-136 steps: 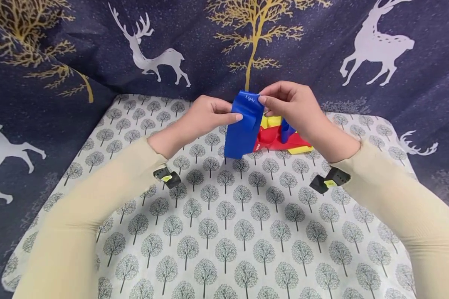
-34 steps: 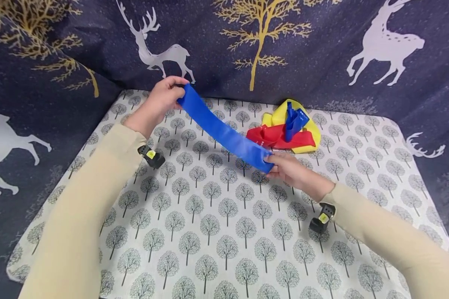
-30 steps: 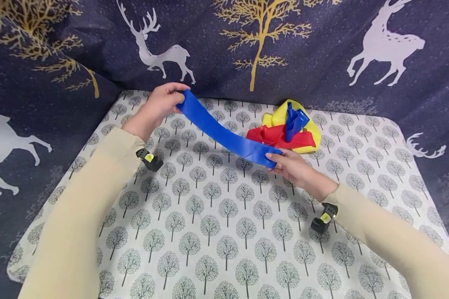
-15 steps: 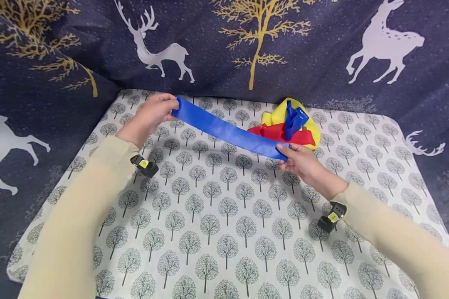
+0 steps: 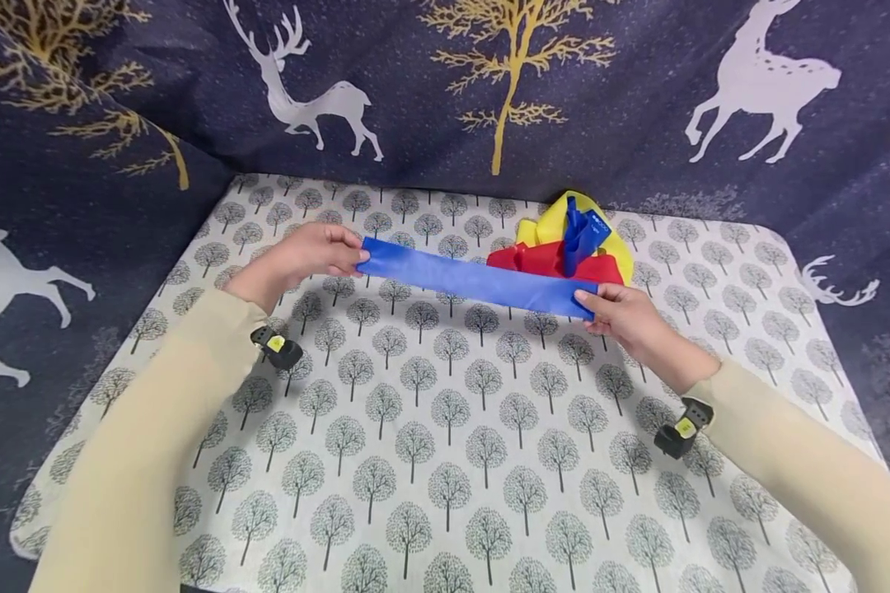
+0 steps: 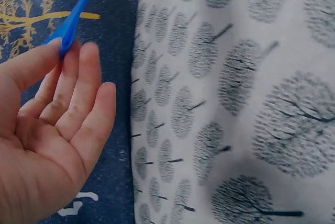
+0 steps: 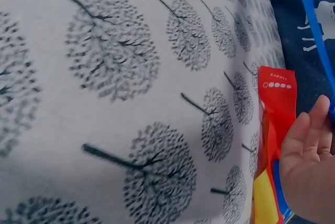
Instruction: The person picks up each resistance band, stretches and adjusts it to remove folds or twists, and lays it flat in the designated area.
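Note:
A flat blue resistance band [image 5: 467, 278] stretches between both hands above the cloth, sloping slightly down to the right in the head view. My left hand [image 5: 311, 251] pinches its left end between thumb and fingers; in the left wrist view the band [image 6: 78, 12] shows edge-on, with the other fingers half curled. At the right end, my right hand [image 5: 626, 317] pinches the band with the thumb on top. Behind it lies a pile of bands: a yellow one [image 5: 619, 247], a red one [image 5: 534, 259] partly hidden by the held band, and a crumpled blue one [image 5: 584, 235] on top.
The table is covered by a white cloth [image 5: 448, 461] printed with trees. Behind it hangs a dark blue curtain [image 5: 415, 74] with deer and golden trees. Each wrist wears a black camera, like the left one [image 5: 278, 347].
Earlier the blue band was folded between close hands, then hung slanted from the raised left hand. Now the left hand is lower, the right hand farther right, and the band is nearly level and straighter.

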{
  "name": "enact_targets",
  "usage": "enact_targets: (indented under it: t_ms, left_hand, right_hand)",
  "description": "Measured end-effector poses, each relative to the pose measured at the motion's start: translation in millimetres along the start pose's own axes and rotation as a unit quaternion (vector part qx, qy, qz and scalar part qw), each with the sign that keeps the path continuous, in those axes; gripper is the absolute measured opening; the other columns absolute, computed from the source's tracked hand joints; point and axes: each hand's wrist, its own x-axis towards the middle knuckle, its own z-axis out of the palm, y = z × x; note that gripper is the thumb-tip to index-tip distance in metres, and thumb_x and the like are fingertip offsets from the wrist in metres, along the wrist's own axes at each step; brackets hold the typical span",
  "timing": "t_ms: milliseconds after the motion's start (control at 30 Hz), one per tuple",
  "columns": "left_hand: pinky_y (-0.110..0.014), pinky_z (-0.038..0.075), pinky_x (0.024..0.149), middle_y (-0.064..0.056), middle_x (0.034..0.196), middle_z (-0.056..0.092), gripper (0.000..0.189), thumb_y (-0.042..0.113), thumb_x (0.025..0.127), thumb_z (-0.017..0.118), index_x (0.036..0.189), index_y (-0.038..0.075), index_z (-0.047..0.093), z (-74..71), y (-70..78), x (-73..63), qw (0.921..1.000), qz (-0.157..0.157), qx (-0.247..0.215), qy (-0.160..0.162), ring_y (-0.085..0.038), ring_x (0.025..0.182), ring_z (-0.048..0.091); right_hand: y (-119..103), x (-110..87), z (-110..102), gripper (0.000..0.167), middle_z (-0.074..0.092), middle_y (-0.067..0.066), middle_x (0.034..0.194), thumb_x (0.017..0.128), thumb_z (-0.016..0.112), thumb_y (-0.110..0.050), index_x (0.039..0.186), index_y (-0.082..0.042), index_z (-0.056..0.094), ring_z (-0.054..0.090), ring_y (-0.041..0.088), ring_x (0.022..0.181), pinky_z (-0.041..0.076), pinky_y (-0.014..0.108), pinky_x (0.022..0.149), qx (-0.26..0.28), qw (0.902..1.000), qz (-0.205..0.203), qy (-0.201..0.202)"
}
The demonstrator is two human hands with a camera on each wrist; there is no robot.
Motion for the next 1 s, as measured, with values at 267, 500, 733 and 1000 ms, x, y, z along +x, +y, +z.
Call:
enact_targets:
  t_ms: [267, 500, 733, 1000]
  left_hand:
    - [-0.033, 0.062, 0.087, 0.003, 0.088, 0.075, 0.030, 0.013, 0.098, 0.066, 0.120, -0.006, 0.061, 14.7, -27.5, -18.6, 0.9929, -0.021, 0.064, -0.098, -0.010, 0.082, 0.071]
    - [-0.019, 0.041, 0.060, 0.006, 0.075, 0.072, 0.023, 0.015, 0.096, 0.066, 0.112, -0.002, 0.062, 23.8, -40.3, -28.7, 0.9860, -0.030, 0.092, -0.135, -0.010, 0.072, 0.061]
    - [-0.020, 0.039, 0.059, 0.007, 0.070, 0.071, 0.011, 0.013, 0.096, 0.067, 0.101, 0.004, 0.063, 31.5, -48.2, -31.3, 0.9833, -0.041, 0.099, -0.148, -0.009, 0.070, 0.064]
    - [-0.020, 0.036, 0.057, 0.008, 0.069, 0.071, 0.013, 0.017, 0.096, 0.068, 0.100, 0.005, 0.063, 35.9, -53.9, -36.5, 0.9804, -0.058, 0.115, -0.149, -0.009, 0.067, 0.061]
  right_hand:
    - [18, -16.8, -16, 0.020, 0.066, -0.010, 0.081, 0.103, 0.059, -0.010, 0.085, -0.019, 0.063, 0.066, 0.003, 0.077, 0.061, 0.019, 0.081, -0.101, 0.9893, 0.044, -0.095]
    - [31, -25.3, -15, 0.019, 0.061, -0.012, 0.072, 0.101, 0.059, -0.007, 0.087, -0.019, 0.060, 0.063, 0.002, 0.071, 0.059, 0.019, 0.074, -0.128, 0.9860, 0.038, -0.099]
    - [38, -33.1, -9, 0.013, 0.064, -0.011, 0.068, 0.100, 0.063, -0.012, 0.089, -0.013, 0.057, 0.064, 0.005, 0.069, 0.058, 0.022, 0.072, -0.211, 0.9735, 0.030, -0.084]
    - [43, -39.0, -7, 0.013, 0.065, -0.010, 0.065, 0.098, 0.065, -0.014, 0.087, -0.013, 0.058, 0.059, 0.005, 0.063, 0.053, 0.021, 0.064, -0.224, 0.9705, 0.038, -0.079]
